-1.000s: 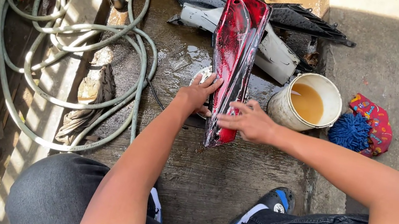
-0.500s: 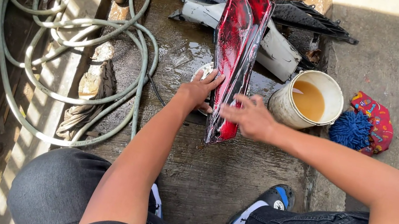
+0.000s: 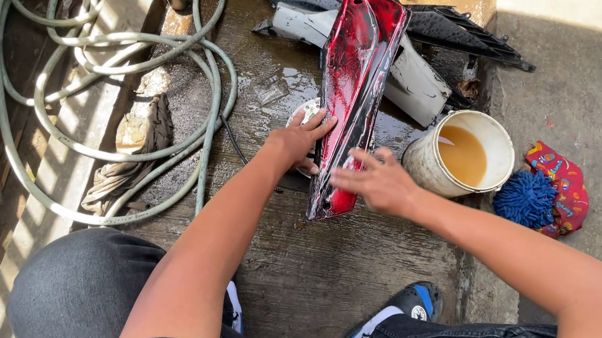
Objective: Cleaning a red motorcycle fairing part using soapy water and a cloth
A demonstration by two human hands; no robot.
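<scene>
At far left, a hose lies coiled on wet concrete, a rag beside it. Left hand braces the long red panel from its left edge, fingers spread against it, not closed around it. The panel stands on edge on the wet ground. Right hand presses flat on its lower face, fingers open; this looks like hand-washing the panel. Next likely calls for more water from the bucket, with the blue mitt just beyond.
</scene>
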